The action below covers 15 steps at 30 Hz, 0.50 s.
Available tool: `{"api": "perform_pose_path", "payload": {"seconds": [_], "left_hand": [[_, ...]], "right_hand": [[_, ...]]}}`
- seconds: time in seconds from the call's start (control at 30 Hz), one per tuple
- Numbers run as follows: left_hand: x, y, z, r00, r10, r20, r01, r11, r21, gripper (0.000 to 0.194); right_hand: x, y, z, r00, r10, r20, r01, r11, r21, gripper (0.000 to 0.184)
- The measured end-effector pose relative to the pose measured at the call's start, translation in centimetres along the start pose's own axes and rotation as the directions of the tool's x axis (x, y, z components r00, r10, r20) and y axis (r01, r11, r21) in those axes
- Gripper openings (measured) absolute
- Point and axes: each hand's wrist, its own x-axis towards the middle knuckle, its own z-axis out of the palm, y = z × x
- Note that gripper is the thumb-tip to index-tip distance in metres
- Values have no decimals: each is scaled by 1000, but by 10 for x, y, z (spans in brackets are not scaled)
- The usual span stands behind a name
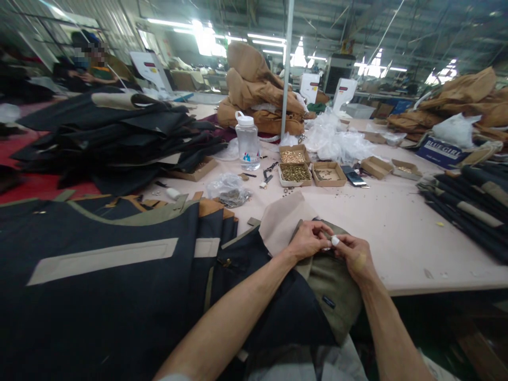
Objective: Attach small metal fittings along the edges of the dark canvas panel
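Note:
My left hand (pixel 311 238) and my right hand (pixel 354 254) meet over an olive fabric piece (pixel 335 283) that is joined to dark navy cloth. Both hands are closed, thumbs and fingers pinching at the fabric's upper edge. A white wrap covers one right fingertip, and a tan plaster sits on the back of that hand. Any small part between the fingertips is too small to make out. Behind my left hand a pale beige flap (pixel 283 219) stands up. A small dark label (pixel 328 301) shows on the olive cloth.
Stacked navy pieces (pixel 99 307) cover the table's left side. Boxes of small brass-coloured hardware (pixel 294 173) stand beyond my hands, near a water bottle (pixel 248 143), a phone (pixel 353 176) and pliers (pixel 270 173). Dark folded cloth (pixel 472 206) lies right. A metal pole (pixel 286 74) rises behind. A person sits far left.

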Motion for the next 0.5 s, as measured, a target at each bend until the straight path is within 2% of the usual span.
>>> {"api": "perform_pose_path", "payload": {"seconds": [0.13,0.27,0.33,0.4,0.47,0.5], "left_hand": [[0,3,4,998,-15,-60,14,1000,-14,32],[2,4,9,986,-3,-169,-24,987,-156,33],[2,5,10,976,-2,-219,-46,976,-214,32],[3,6,10,968,-4,-250,-58,969,-242,31],[3,8,10,963,4,-269,-72,968,-240,29],[3,8,9,959,14,-283,-82,970,-230,29]], "right_hand": [[-3,-1,0,1000,-30,-4,30,999,-41,39],[-10,-2,4,991,-133,2,132,978,-164,31],[-16,-2,8,965,-257,48,257,905,-337,28],[-21,-3,11,912,-391,127,401,776,-487,25],[-24,-3,13,861,-470,196,494,677,-546,24],[-25,-3,13,851,-481,212,511,663,-547,24]]}}
